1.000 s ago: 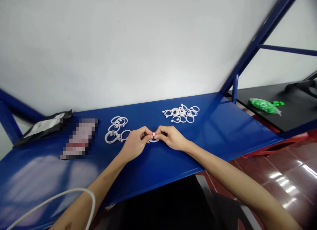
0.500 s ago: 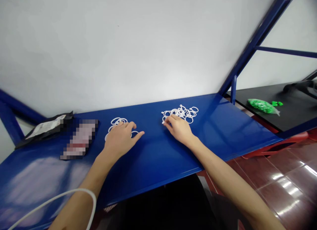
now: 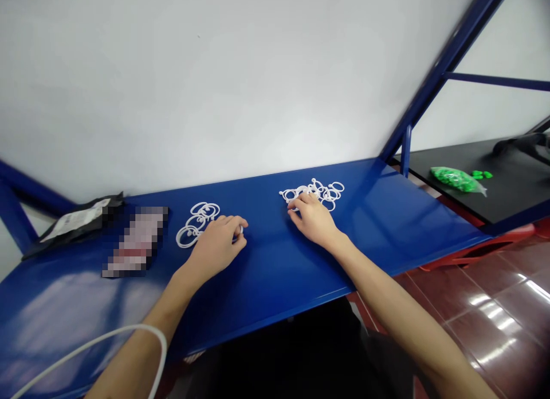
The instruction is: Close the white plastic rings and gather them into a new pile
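My left hand (image 3: 219,241) is over the left part of the table, fingers curled, with part of a white ring (image 3: 240,230) showing between thumb and forefinger. Beside it lies a loose group of thin white plastic rings (image 3: 189,236), several with small round knobs. My right hand (image 3: 313,218) rests at the near left edge of a second, tangled pile of the same rings (image 3: 334,194). Its fingers are bent, with a small gap between thumb and forefinger, and the fingertips touch the rings. The palm side of both hands is hidden.
The blue table (image 3: 275,284) stands against a white wall. A black package (image 3: 73,224) and a blurred-out packet (image 3: 137,238) lie at the left. A white cable (image 3: 129,328) loops across my left forearm. At the right, a bag of green pieces (image 3: 458,179) lies on a black table (image 3: 494,210).
My left hand has shifted slightly right and curled its fingers around a ring, uncovering more of the left group. The right thumb and forefinger have parted from their pinch and moved slightly farther from me.
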The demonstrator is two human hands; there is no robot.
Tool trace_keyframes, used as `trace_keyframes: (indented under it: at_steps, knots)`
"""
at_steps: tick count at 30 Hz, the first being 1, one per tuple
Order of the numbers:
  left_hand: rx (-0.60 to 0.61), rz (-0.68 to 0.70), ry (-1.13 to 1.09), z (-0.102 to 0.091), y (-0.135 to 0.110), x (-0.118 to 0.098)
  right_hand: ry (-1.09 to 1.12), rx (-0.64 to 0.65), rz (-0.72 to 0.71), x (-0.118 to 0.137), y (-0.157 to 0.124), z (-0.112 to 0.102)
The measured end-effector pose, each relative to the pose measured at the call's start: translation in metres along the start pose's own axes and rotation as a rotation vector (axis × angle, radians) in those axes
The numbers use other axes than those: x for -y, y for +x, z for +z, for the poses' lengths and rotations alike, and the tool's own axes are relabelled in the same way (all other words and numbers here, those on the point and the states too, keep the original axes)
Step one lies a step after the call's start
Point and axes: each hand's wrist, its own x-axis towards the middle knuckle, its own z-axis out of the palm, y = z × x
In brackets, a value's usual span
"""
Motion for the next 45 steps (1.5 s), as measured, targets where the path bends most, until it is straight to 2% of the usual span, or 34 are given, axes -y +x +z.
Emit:
trace_keyframes:
  at_steps: [2,5,8,12,18,22,25,29,32,36,38,42,45]
  knots:
    - [0.004,-0.051,-0.167,-0.006,-0.001,-0.007,0.131,0.010,-0.039,0.010,-0.002,0.001]
    - [0.066,-0.109,-0.435,-0.011,-0.002,-0.016,0.380,0.099,-0.100,0.027,-0.006,0.006]
    - [0.095,-0.092,-0.536,-0.005,-0.001,-0.021,0.496,0.212,-0.149,0.040,-0.010,0.012]
    - [0.101,-0.046,-0.408,0.010,0.001,-0.020,0.375,0.268,-0.225,0.046,-0.012,0.018]
    - [0.094,-0.045,-0.355,0.017,0.002,-0.021,0.364,0.242,-0.188,0.045,-0.011,0.020]
    - [0.041,-0.128,-0.365,0.015,0.003,-0.025,0.185,0.216,-0.221,0.046,-0.011,0.020]
    - [-0.040,-0.247,-0.375,0.014,0.004,-0.022,-0.058,0.195,-0.334,0.051,-0.012,0.019]
    - [-0.016,-0.316,-0.523,0.016,0.005,-0.013,-0.180,0.140,-0.438,0.056,-0.013,0.015]
    - [-0.020,-0.321,-0.637,0.016,0.005,-0.010,-0.030,0.100,-0.366,0.056,-0.014,0.013]
    - [-0.035,-0.263,-0.732,0.015,0.004,-0.011,0.387,0.004,-0.115,0.048,-0.013,0.015]
    - [-0.028,-0.225,-0.753,0.015,0.004,-0.012,0.508,-0.010,-0.044,0.044,-0.011,0.016]
    - [0.010,-0.191,-0.741,0.015,0.003,-0.013,0.602,0.010,-0.047,0.043,-0.010,0.016]
    - [0.008,-0.172,-0.622,0.013,0.002,-0.016,0.641,0.064,-0.068,0.044,-0.010,0.015]
